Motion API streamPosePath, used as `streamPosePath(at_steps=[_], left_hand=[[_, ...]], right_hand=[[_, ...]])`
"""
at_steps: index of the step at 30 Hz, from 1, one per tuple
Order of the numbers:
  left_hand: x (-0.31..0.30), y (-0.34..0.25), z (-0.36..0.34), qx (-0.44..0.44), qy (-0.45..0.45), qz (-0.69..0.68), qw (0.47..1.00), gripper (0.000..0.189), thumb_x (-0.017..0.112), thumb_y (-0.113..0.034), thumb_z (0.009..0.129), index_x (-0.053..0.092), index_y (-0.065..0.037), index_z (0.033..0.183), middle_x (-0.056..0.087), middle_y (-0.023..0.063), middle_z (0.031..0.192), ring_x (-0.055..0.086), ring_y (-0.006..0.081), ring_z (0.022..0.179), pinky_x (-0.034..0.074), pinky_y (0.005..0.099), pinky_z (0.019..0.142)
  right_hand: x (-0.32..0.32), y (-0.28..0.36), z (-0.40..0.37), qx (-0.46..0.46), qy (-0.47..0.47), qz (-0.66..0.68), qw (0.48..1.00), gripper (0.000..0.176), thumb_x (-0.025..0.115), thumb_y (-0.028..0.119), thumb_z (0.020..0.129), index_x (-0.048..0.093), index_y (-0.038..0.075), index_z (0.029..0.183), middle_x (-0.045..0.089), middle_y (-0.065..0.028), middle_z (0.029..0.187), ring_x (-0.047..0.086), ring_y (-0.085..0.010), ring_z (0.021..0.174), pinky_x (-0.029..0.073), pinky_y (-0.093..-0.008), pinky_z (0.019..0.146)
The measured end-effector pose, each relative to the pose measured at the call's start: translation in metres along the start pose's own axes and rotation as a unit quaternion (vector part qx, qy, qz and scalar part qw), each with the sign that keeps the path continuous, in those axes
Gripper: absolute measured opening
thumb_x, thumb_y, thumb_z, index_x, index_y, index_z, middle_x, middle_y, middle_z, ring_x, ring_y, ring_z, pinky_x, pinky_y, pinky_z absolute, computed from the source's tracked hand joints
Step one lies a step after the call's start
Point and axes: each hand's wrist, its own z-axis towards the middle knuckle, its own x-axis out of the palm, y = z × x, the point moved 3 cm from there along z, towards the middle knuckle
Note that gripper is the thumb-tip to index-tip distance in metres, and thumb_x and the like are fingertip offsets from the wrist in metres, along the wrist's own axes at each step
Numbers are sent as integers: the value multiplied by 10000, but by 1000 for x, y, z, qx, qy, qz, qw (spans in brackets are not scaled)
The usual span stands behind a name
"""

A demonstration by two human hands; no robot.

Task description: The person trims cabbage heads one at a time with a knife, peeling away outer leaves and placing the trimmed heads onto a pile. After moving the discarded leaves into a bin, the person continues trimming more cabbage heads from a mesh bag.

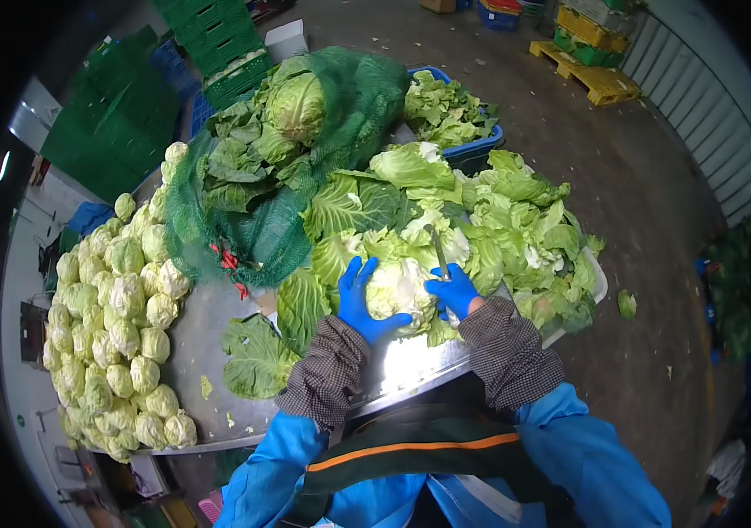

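Cupping the left side of a pale green, round cabbage head (404, 292), the blue-gloved left hand (363, 304) has its grip wide open, with the fingers spread along the far left side and the thumb reaching across the near side. The blue-gloved right hand (456, 291) is at the other side of the head, its grip closed around a narrow knife (437, 247) whose blade points up and away from the body. The head sits near the front edge of a shiny metal counter (204, 321), between the two hands.

Broad, loose green outer leaves (353, 204) lie behind the head and to its left, and a darker flat leaf (256, 357) rests on the metal near the left sleeve. To the right, a heap of torn yellow-green leaves (516, 220) fills the area above a pale-rimmed container (601, 280). Behind the work area, a green mesh bag (261, 233) with a red tie (228, 260) lies around large leafy cabbages (296, 106), and a blue plastic crate (498, 137) just beside it holds more leaves. A large pile of small, pale cabbages (120, 330) covers the left end of the counter. Beyond stand stacked green plastic crates (210, 40); a yellow pallet (613, 89) rests on the dark floor (648, 189).
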Motion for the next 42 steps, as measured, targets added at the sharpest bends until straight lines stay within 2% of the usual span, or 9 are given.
streamPosePath(at_steps=[8,10,15,21,24,31,34,38,42], left_hand=[[-2,2,9,-9,44,-5,999,1043,868,-356,467,408,-80,1361,331,229,1374,325,380,1307,293,456,1086],[4,28,10,-45,-28,-151,987,1060,856,-404,478,394,-75,1374,357,224,1362,342,365,1296,293,445,1084],[1,52,24,-7,58,-73,996,1060,835,-471,542,355,-62,1395,354,234,1362,342,379,1284,280,455,1083],[4,-12,16,-69,-92,70,991,1122,840,-497,545,293,-47,1415,326,278,1374,290,432,1302,257,487,1084],[12,-25,25,-136,-71,156,976,1116,846,-490,517,326,-41,1396,262,327,1391,286,435,1308,255,492,1091],[-8,75,36,-160,-49,-139,976,1056,882,-446,509,380,-11,1330,408,217,1294,390,347,1240,332,436,1053],[-17,70,22,-33,13,-178,983,1052,880,-452,518,377,-3,1326,400,217,1306,376,359,1257,317,442,1063],[-12,2,31,214,200,45,955,1015,875,-440,529,400,-79,1350,363,251,1356,296,421,1322,251,503,1090],[-31,10,32,-5,33,44,998,1056,866,-474,528,384,-53,1368,312,266,1397,310,421,1307,271,479,1085]], right_hand=[[-3,-29,-5,15,-13,134,991,425,658,114,764,452,132,1135,535,-67,843,519,-183,570,453,-367,459],[-9,-44,-11,-20,-9,155,988,407,652,91,758,458,138,1112,537,-61,816,514,-178,548,446,-356,438],[-19,-43,-27,-106,-57,-43,992,369,658,106,766,471,146,1081,515,-41,731,507,-135,531,462,-293,415],[-8,-15,-34,-25,-107,20,994,537,772,254,706,462,105,1118,583,-107,909,588,-198,708,513,-359,564],[-7,-47,3,-169,-104,-69,978,593,791,265,682,453,55,1122,593,-155,987,604,-258,843,504,-386,723],[-3,-69,-10,-215,-104,-178,955,525,752,297,735,506,29,1115,607,-185,1032,614,-313,896,490,-389,795],[-13,-1,-43,-278,-126,-214,928,515,727,395,769,542,64,1118,603,-181,1030,609,-302,916,490,-375,808],[4,64,-27,-346,-50,-345,871,603,595,523,834,505,96,1251,604,-189,1080,597,-326,1011,477,-394,862],[5,46,29,-269,63,-305,912,687,502,619,847,472,108,1305,596,-217,1135,585,-342,1054,466,-394,888]])
